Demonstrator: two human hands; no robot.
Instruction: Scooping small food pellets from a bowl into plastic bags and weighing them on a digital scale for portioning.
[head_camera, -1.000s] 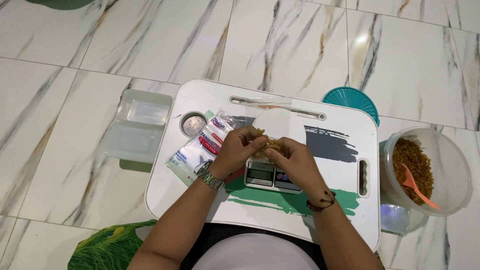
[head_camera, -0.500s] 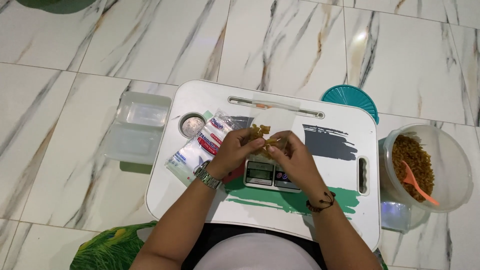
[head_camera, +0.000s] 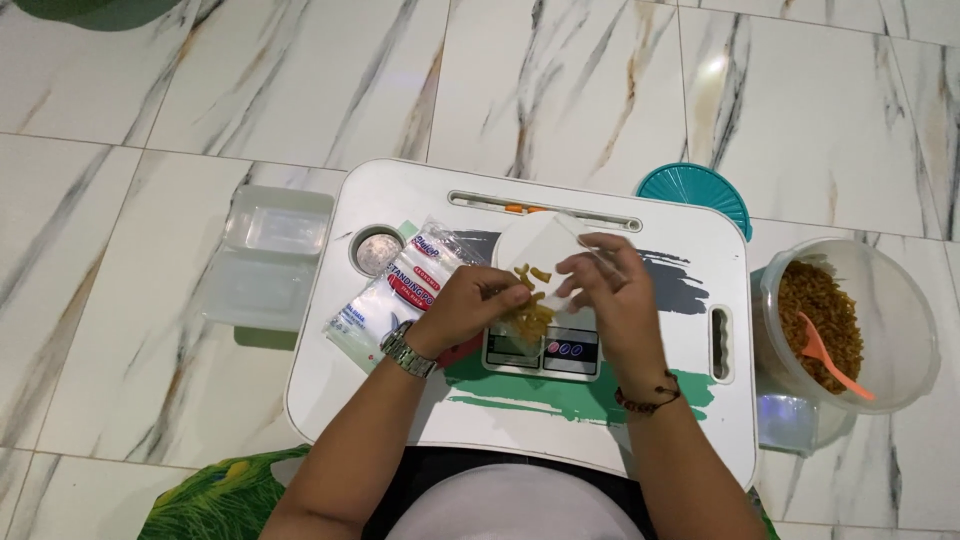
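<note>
**Where hands can go, and what is in the way**

The far strip of the white lap table (head_camera: 700, 345), past the long slot, is bare. So is its near edge, by the green stripe. The scale (head_camera: 545, 345) sits in the middle, under both hands. The pack of plastic bags (head_camera: 400, 290) and the round cup hole (head_camera: 377, 250) fill the left part. Off the right edge stands the big tub of snacks (head_camera: 850, 320), with the teal lid (head_camera: 695, 190) behind it. The clear box (head_camera: 265, 260) blocks the floor on the left. The far floor is open.

scale (head_camera: 545, 350) half hidden under hands (head_camera: 540, 300), green object (head_camera: 95, 10) cut off
</note>
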